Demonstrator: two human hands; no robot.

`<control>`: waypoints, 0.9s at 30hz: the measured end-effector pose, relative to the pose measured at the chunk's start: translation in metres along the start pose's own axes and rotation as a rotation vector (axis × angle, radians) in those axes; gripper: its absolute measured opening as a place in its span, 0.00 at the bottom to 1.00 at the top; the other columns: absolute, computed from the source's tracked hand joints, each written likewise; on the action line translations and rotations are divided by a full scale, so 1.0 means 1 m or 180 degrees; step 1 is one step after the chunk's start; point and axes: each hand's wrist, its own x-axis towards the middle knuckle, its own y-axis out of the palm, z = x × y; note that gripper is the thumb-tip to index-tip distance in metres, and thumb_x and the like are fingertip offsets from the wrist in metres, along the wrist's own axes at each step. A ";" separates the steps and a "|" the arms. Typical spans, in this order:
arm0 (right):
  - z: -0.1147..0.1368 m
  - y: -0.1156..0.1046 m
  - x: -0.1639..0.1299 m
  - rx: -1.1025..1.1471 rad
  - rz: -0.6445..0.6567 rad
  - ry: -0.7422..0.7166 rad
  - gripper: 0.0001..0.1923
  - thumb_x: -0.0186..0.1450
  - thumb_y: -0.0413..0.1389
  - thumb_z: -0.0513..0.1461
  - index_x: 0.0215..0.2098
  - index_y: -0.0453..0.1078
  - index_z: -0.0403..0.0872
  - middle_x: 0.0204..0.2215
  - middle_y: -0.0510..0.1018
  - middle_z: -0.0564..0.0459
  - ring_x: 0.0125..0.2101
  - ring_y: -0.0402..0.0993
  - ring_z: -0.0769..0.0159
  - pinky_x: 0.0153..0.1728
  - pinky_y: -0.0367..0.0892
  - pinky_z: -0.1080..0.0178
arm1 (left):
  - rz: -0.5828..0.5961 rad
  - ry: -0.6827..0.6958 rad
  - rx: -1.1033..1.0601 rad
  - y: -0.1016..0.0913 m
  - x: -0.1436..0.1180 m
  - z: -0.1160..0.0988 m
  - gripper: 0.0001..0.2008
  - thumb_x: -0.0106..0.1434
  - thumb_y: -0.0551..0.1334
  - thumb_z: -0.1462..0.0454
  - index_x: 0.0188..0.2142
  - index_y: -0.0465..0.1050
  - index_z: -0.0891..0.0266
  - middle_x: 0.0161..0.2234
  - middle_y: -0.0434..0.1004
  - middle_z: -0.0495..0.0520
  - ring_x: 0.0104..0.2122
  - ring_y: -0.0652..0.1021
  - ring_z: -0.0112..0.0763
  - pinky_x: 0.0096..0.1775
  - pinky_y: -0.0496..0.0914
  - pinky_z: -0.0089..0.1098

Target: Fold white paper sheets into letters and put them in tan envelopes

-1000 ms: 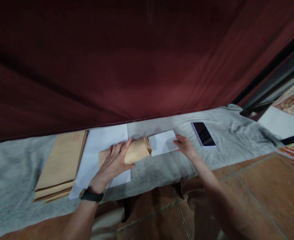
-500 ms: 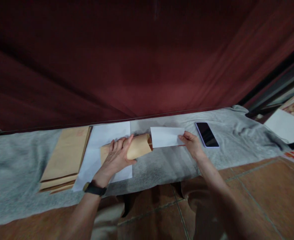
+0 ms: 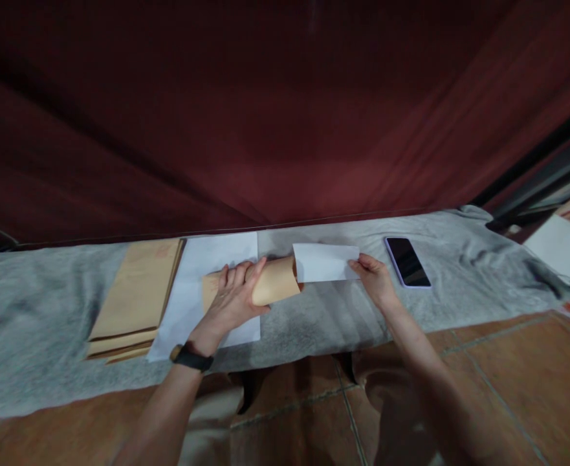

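Note:
My left hand point(image 3: 233, 299) grips a brown envelope point(image 3: 277, 282) and bows it so that its mouth gapes toward the right. My right hand point(image 3: 374, 278) pinches the right end of a folded white paper point(image 3: 324, 262). The paper's left edge sits at the envelope's mouth; how far it reaches inside I cannot tell. Both rest over a grey cloth point(image 3: 32, 336). A dark watch point(image 3: 191, 357) is on my left wrist.
A stack of brown envelopes point(image 3: 136, 294) lies at the left, next to white sheets point(image 3: 217, 255) under my left hand. A phone point(image 3: 407, 261) with a dark screen lies to the right. A dark red curtain point(image 3: 265, 110) hangs behind. Brown floor tiles point(image 3: 498, 375) are in front.
The right hand has lifted and levelled the white paper and brought its left edge to the envelope's mouth. The left hand has curled the envelope wider.

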 end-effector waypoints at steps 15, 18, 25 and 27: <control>-0.001 -0.018 -0.003 -0.0133 0.0424 0.0368 0.22 0.52 0.63 0.56 0.19 0.66 0.49 0.15 0.67 0.58 0.20 0.61 0.68 0.22 0.58 0.65 | -0.0378 0.0058 0.0600 -0.018 0.002 -0.023 0.53 0.54 0.72 0.59 0.71 0.43 0.51 0.65 0.61 0.65 0.67 0.57 0.58 0.65 0.42 0.64; 0.001 -0.021 -0.005 -0.0137 0.0423 0.0428 0.23 0.51 0.65 0.57 0.19 0.66 0.49 0.15 0.66 0.59 0.19 0.59 0.69 0.22 0.56 0.65 | -0.0444 -0.0001 0.0749 -0.022 0.004 -0.024 0.52 0.55 0.71 0.64 0.72 0.42 0.49 0.65 0.61 0.64 0.67 0.57 0.57 0.65 0.42 0.64; 0.001 -0.024 -0.004 -0.0332 0.0291 0.0251 0.26 0.51 0.64 0.58 0.17 0.63 0.49 0.14 0.64 0.59 0.19 0.57 0.70 0.21 0.55 0.65 | -0.0399 0.0069 0.0854 -0.018 0.008 -0.026 0.52 0.57 0.69 0.62 0.72 0.37 0.46 0.64 0.61 0.62 0.67 0.58 0.56 0.65 0.42 0.65; 0.000 -0.025 -0.003 -0.0382 0.0166 0.0229 0.26 0.50 0.65 0.59 0.17 0.63 0.49 0.14 0.64 0.59 0.18 0.57 0.71 0.20 0.54 0.66 | -0.0379 0.0093 0.0883 -0.018 0.009 -0.028 0.52 0.58 0.69 0.63 0.72 0.36 0.46 0.64 0.61 0.61 0.66 0.59 0.55 0.65 0.42 0.65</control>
